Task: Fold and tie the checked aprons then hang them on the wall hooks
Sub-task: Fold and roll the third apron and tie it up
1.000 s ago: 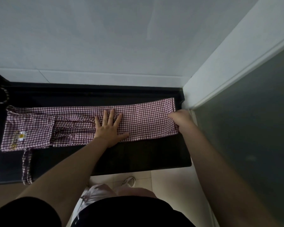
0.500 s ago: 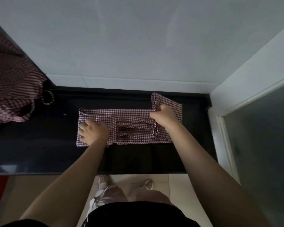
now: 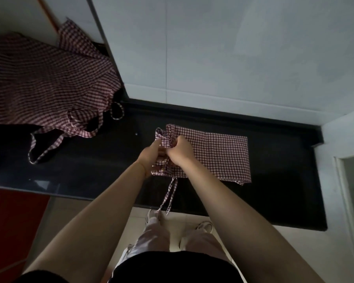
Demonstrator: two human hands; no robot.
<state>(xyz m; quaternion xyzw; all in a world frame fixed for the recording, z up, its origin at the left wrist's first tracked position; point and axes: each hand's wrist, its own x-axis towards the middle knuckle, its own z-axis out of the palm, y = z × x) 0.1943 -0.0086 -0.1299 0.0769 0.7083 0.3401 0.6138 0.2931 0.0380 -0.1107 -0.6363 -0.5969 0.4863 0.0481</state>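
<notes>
1. Head view: both forearms are stretched forward over the black counter (image 3: 274, 201), and the hands are brought together at the left end of the folded apron (image 3: 215, 156).
2. The left hand (image 3: 149, 158) is curled, its fingers closed on the bunched checked cloth at that end.
3. The right hand (image 3: 179, 152) is likewise clenched, gripping the gathered cloth and ties beside the left.
4. Two ties (image 3: 169, 198) are seen hanging from the folded apron over the counter's front edge.
5. Two checked aprons are counted: the folded one, and an unfolded apron (image 3: 47, 82) lying at the counter's far left.
</notes>
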